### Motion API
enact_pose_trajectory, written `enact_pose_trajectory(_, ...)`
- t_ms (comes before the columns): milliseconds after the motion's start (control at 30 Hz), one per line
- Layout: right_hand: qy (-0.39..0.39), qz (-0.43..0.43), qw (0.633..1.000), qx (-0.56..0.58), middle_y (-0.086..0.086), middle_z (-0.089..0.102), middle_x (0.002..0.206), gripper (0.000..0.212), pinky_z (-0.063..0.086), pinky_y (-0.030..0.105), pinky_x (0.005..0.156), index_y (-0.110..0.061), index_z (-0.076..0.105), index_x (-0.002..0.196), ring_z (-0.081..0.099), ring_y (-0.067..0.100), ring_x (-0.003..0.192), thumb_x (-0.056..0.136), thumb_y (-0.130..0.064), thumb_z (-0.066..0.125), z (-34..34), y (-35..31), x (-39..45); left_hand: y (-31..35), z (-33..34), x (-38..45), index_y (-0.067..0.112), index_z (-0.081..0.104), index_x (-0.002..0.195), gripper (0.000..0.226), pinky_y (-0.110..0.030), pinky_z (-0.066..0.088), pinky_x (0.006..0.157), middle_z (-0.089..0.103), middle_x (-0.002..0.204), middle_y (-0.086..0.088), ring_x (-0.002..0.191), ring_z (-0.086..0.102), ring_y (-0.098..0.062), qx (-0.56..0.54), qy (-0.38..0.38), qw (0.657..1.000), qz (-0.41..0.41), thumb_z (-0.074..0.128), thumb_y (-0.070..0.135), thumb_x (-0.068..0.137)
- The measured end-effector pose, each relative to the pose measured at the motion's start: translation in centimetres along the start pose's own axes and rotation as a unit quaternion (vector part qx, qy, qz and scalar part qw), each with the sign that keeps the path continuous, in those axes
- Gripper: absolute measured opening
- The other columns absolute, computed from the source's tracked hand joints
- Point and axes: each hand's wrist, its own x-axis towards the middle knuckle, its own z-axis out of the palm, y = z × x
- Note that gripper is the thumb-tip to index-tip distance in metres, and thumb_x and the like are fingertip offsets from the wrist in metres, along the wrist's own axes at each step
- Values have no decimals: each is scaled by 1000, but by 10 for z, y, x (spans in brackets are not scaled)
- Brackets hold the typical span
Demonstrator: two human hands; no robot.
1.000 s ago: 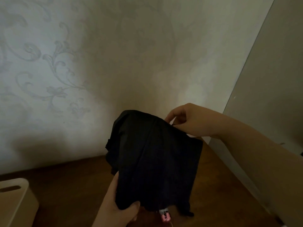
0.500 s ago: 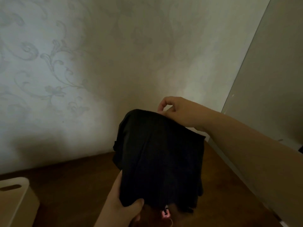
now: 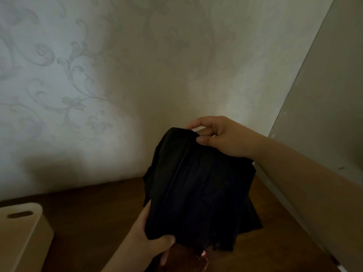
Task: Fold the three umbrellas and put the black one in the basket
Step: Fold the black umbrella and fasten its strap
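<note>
**A:** What sits at the far left?

**B:** At about 8 o'clock, a pale beige basket (image 3: 23,230) with a slot handle cut into its rim stands on a dark wooden floor (image 3: 94,218). Only one corner of it shows; its inside is out of view.

**A:** And behind it?

**B:** A pale wall (image 3: 98,85) with a faint scrolling floral pattern fills the upper frame, from 9 o'clock round to 1 o'clock.

**A:** Where are the hands?

**B:** The left hand (image 3: 151,240) comes up from 6 o'clock. Its thumb and fingers curl round the lower edge of a black umbrella (image 3: 198,191), gripping the gathered fabric from below.

**A:** Where is the umbrella itself?

**B:** Just right of centre, held in the air above the floor, well apart from the basket. Its canopy hangs in loose dark folds. A small pinkish piece (image 3: 203,253) shows beneath it at 6 o'clock; what it is cannot be told.

**A:** And the right hand?

**B:** The right hand (image 3: 218,134) reaches in from 3 o'clock and pinches the top edge of the fabric between thumb and fingers. A plain pale panel (image 3: 324,114) stands behind that arm, at 2 o'clock.
</note>
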Motion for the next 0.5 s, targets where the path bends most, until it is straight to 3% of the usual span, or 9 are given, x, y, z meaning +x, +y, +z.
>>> enact_pose_trajectory(67, -6, -10, 1000, 12, -5, 72, 99, 33, 52, 18, 82, -24, 55, 120, 68, 6, 90, 95, -3, 49, -4, 3, 0, 10, 0, -4, 41, 43, 139, 134, -32, 61, 55, 77, 75, -17, 52, 70, -27, -25, -22, 999, -5, 106, 30, 21)
enact_pose_trajectory(133, -13, 4, 1000, -5, -7, 71, 102, 37, 51, 16, 83, -26, 52, 126, 67, 4, 91, 96, -5, 47, -4, 5, 2, 17, 4, -6, 41, 46, 137, 128, -39, 63, 59, 76, 81, -26, 60, 71, -40, -31, -21, 999, -8, 105, 49, 24)
enact_pose_trajectory(233, -38, 44, 997, -58, -16, 61, 117, 45, 47, 10, 83, -35, 41, 135, 59, -5, 102, 97, -12, 48, -2, 7, 4, 21, 12, -11, 37, 50, 130, 106, -23, 55, 47, 75, 65, -9, 47, 67, -18, -45, 3, 999, -28, 101, 44, 37)
enact_pose_trajectory(267, -34, 59, 996, -62, -18, 56, 121, 46, 44, 11, 85, -36, 38, 136, 53, -5, 108, 96, -18, 51, -4, 8, 3, 18, 13, -10, 34, 52, 130, 113, -25, 56, 47, 74, 63, -9, 48, 67, -19, -59, 17, 998, -29, 103, 43, 30)
enact_pose_trajectory(333, 34, 101, 994, -13, -16, 55, 120, 46, 44, 17, 84, -31, 40, 133, 54, 3, 110, 91, -30, 57, -9, 11, -2, 13, 12, -9, 25, 52, 135, 120, -37, 60, 49, 72, 68, -23, 53, 69, -37, -89, 32, 995, -31, 106, 40, 29)
enact_pose_trajectory(367, 86, 130, 987, 48, -11, 58, 115, 45, 48, 21, 79, -27, 45, 129, 59, 8, 103, 87, -36, 60, -9, 11, -7, 13, 13, -8, 24, 51, 135, 106, -41, 60, 50, 71, 70, -27, 53, 68, -41, -91, 44, 994, -31, 105, 36, 44)
enact_pose_trajectory(400, 122, 163, 971, 128, -5, 61, 108, 47, 53, 24, 73, -21, 50, 123, 64, 11, 94, 83, -41, 61, -7, 10, -15, 10, 13, -5, 24, 52, 132, 80, -36, 56, 44, 69, 65, -24, 46, 64, -37, -100, 51, 994, -17, 95, 26, 65)
enact_pose_trajectory(433, 128, 188, 953, 202, -1, 63, 101, 51, 55, 27, 68, -16, 53, 118, 66, 13, 86, 78, -47, 61, -1, 12, -24, 9, 12, -3, 25, 55, 124, 52, -28, 50, 37, 67, 57, -18, 37, 58, -29, -105, 56, 993, 0, 81, 15, 81)
enact_pose_trajectory(500, 98, 244, 935, 240, 2, 62, 100, 63, 55, 29, 65, -18, 56, 114, 66, 13, 84, 67, -60, 59, 23, 19, -40, 3, 10, 0, 30, 56, 111, 34, -22, 42, 33, 63, 51, -13, 30, 50, -20, -102, 73, 992, 10, 67, 4, 93)
